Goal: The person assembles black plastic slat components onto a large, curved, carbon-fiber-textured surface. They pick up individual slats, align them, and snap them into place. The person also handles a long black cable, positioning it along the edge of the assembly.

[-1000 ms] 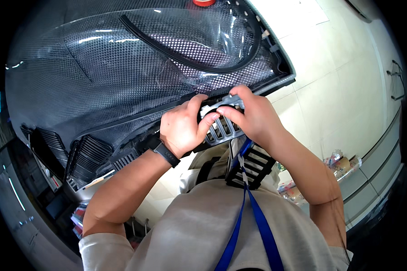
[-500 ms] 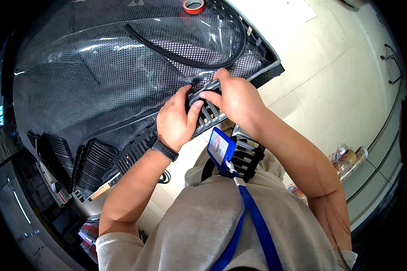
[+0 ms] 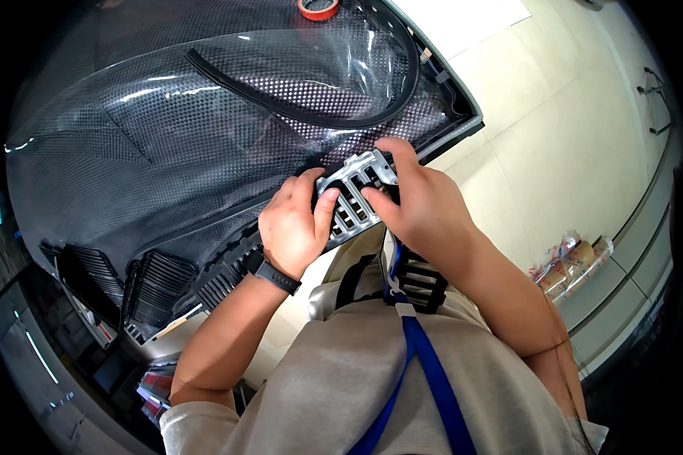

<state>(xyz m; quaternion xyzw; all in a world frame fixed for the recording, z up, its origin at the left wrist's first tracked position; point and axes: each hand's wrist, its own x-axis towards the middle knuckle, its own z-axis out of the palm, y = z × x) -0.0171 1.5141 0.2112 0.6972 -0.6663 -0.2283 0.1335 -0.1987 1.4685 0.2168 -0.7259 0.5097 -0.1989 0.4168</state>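
A silvery-grey slatted vent grille [image 3: 349, 197] is held between my two hands at the near edge of the padded bench, its slats facing up toward me. My left hand [image 3: 292, 220] grips its left end, thumb on the upper face and fingers over the far edge. On the other end, my right hand [image 3: 425, 197] is closed with thumb and forefinger at the rim. Another dark slatted grille [image 3: 425, 284] rests against my lap. Beyond my hands, a curved black rubber strip [image 3: 281, 105] lies on the clear film [image 3: 205, 114] covering the woven dark mat.
A red tape roll [image 3: 319, 9] sits at the far side of the bench. Black slatted grilles [image 3: 159, 284] are grouped at the left near edge. Plastic-wrapped items [image 3: 573, 265] lie on the floor at right, beside grey cabinets [image 3: 607, 303].
The grille has tilted so that its slatted face now shows more toward me. My right hand has shifted slightly right and down, and the badge on my lanyard has turned edge-on.
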